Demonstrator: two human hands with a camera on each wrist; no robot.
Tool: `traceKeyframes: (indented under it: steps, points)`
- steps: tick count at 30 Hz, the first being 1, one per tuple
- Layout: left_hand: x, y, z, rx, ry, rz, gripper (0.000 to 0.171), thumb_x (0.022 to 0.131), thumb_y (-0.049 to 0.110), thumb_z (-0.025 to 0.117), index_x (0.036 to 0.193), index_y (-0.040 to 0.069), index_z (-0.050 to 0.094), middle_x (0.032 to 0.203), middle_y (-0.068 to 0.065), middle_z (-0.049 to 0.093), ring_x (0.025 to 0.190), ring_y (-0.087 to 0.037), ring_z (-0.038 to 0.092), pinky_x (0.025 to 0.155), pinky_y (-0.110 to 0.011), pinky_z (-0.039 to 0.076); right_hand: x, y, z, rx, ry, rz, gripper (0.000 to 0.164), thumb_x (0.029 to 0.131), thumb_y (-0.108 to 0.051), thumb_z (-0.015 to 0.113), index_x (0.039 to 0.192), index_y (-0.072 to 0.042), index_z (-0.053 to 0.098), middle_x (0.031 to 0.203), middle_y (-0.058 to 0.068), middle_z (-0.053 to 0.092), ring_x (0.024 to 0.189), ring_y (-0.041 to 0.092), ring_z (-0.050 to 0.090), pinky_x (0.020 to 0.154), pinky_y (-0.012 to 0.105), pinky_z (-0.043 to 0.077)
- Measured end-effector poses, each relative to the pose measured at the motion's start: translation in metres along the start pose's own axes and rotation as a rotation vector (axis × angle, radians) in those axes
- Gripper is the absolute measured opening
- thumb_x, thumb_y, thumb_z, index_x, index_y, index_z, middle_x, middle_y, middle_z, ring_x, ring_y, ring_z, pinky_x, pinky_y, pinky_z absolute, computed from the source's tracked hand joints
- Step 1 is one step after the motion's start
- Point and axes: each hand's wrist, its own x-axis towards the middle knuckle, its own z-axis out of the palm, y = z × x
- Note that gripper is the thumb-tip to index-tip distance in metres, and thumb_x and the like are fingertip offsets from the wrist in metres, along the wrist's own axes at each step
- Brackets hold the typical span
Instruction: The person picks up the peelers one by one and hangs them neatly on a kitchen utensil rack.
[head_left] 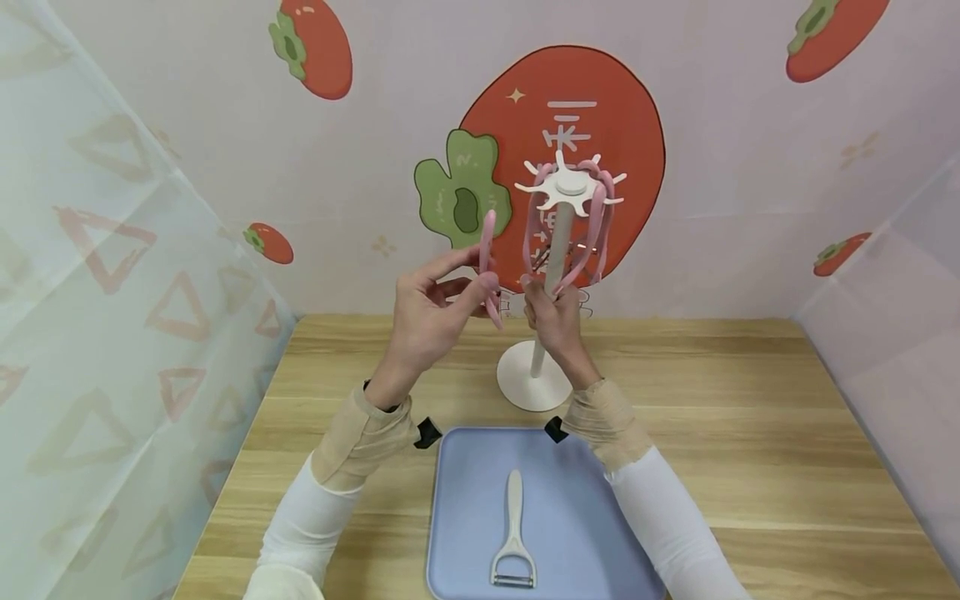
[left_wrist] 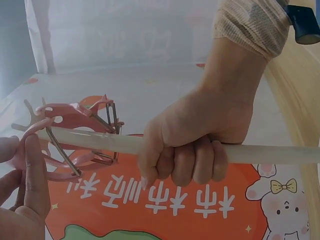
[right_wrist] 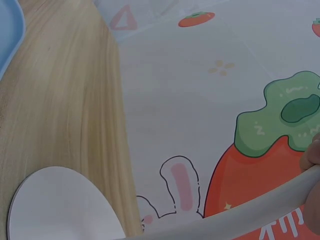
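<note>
In the head view my left hand (head_left: 429,315) pinches a pink peeler (head_left: 487,237) between thumb and fingers, just left of a white rack stand. The left wrist view shows this peeler's metal blade (left_wrist: 62,150) beside the pole. My right hand (head_left: 557,323) is wrapped round the pole (head_left: 559,242) of the stand, below its hooked top (head_left: 570,185). Several other pink peelers (head_left: 597,218) hang from the hooks. The stand's round white base (head_left: 525,387) shows beneath my right hand, and the pole leans slightly.
A blue tray (head_left: 465,500) lies at the front of the wooden table (head_left: 720,467), holding a white peeler (head_left: 513,525). Behind the stand rises a wall covering (head_left: 720,167) printed with large red fruit; more printed sheeting hangs on both sides.
</note>
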Motion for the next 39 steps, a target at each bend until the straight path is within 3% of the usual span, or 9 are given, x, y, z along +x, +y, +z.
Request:
traceKeyframes:
  steps: [5, 10, 16, 21, 29, 39]
  points:
    - [0.004, 0.002, 0.000, -0.004, 0.006, 0.023, 0.039, 0.092, 0.003, 0.074, 0.128, -0.009, 0.068, 0.112, -0.024, 0.070, 0.080, -0.028, 0.075, 0.065, -0.046, 0.062, 0.000, 0.001, 0.000, 0.017, -0.007, 0.000, 0.046, 0.104, -0.012, 0.054, 0.064, 0.006, 0.040, 0.048, -0.005, 0.037, 0.036, 0.011, 0.031, 0.036, 0.025, 0.025]
    - [0.011, 0.002, 0.001, 0.007, 0.024, 0.041, 0.041, 0.091, 0.006, 0.076, 0.129, -0.007, 0.069, 0.115, -0.019, 0.071, 0.085, -0.034, 0.076, 0.065, -0.045, 0.062, 0.001, 0.001, -0.001, 0.003, -0.010, -0.005, 0.044, 0.104, -0.010, 0.053, 0.063, 0.005, 0.040, 0.048, -0.005, 0.037, 0.036, 0.011, 0.031, 0.037, 0.025, 0.024]
    - [0.021, 0.001, 0.005, 0.030, 0.052, 0.049, 0.040, 0.090, 0.008, 0.077, 0.128, -0.005, 0.071, 0.123, -0.017, 0.072, 0.084, -0.029, 0.075, 0.065, -0.043, 0.063, 0.001, 0.000, -0.002, 0.010, -0.006, -0.001, 0.047, 0.103, -0.013, 0.055, 0.062, 0.003, 0.039, 0.048, -0.006, 0.036, 0.037, 0.011, 0.030, 0.037, 0.025, 0.023]
    - [0.028, 0.001, 0.008, 0.025, 0.057, 0.077, 0.040, 0.090, 0.005, 0.076, 0.128, -0.005, 0.070, 0.121, -0.019, 0.072, 0.085, -0.036, 0.074, 0.066, -0.044, 0.063, 0.001, 0.000, -0.002, 0.002, -0.010, -0.002, 0.047, 0.103, -0.013, 0.054, 0.061, 0.002, 0.040, 0.048, -0.004, 0.035, 0.037, 0.012, 0.029, 0.037, 0.026, 0.022]
    - [0.038, -0.005, 0.013, 0.073, 0.100, 0.109, 0.040, 0.088, 0.002, 0.077, 0.126, -0.007, 0.067, 0.117, -0.018, 0.070, 0.102, -0.024, 0.070, 0.077, -0.036, 0.062, 0.000, 0.001, -0.001, 0.006, -0.011, 0.001, 0.048, 0.103, -0.015, 0.054, 0.060, 0.001, 0.039, 0.047, -0.005, 0.035, 0.036, 0.011, 0.028, 0.036, 0.026, 0.021]
    - [0.042, -0.013, 0.013, 0.063, 0.107, 0.122, 0.037, 0.088, 0.002, 0.077, 0.122, -0.009, 0.067, 0.119, -0.017, 0.069, 0.100, -0.025, 0.070, 0.080, -0.037, 0.062, 0.001, 0.000, -0.001, 0.001, -0.012, 0.001, 0.049, 0.103, -0.015, 0.054, 0.060, 0.003, 0.040, 0.047, -0.003, 0.035, 0.036, 0.011, 0.028, 0.036, 0.027, 0.021]
